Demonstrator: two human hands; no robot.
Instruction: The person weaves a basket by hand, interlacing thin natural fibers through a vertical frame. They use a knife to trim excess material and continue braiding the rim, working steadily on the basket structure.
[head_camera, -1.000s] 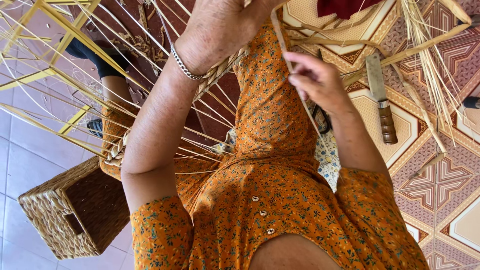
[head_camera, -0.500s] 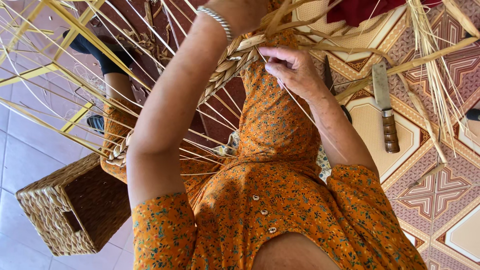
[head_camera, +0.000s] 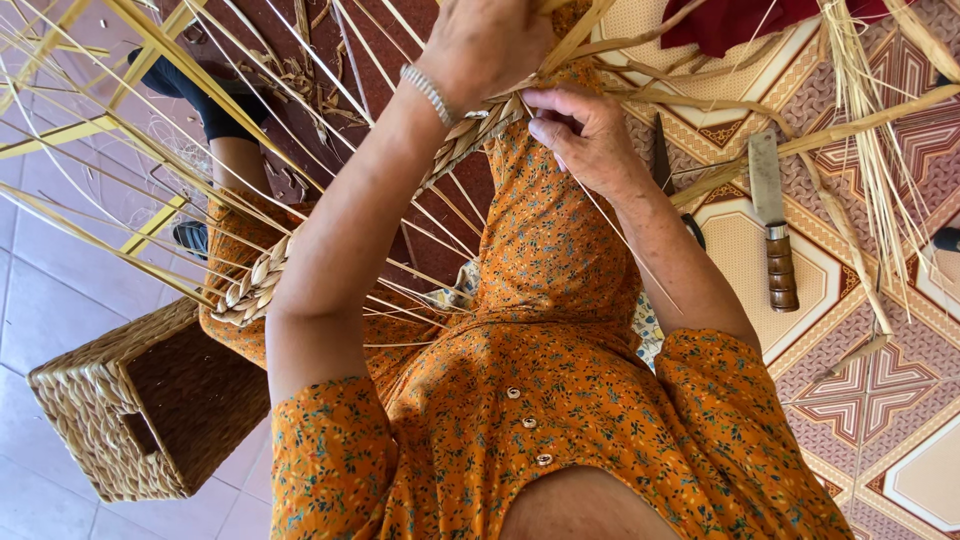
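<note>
My left hand (head_camera: 488, 45), with a bead bracelet on the wrist, is closed over the top end of a braided straw band (head_camera: 262, 280). The band curves down to the left across my lap, and loose straw stakes (head_camera: 420, 215) stick out of it. My right hand (head_camera: 585, 135) sits just right of the left one. Its fingertips pinch a thin straw strand (head_camera: 630, 250) against the braid's end, and the strand trails down along my right forearm. I wear an orange flowered dress.
A yellow metal frame (head_camera: 150, 45) stands at the upper left. A woven square basket (head_camera: 140, 405) sits on the tiles at the lower left. A wooden-handled knife (head_camera: 772, 225) and a bundle of straw (head_camera: 880, 150) lie on the patterned mat to the right, with a red cloth (head_camera: 740, 20) above.
My right hand has moved up and left to the braid's end, closing in beside my left hand. My left hand has shifted slightly right along the braid.
</note>
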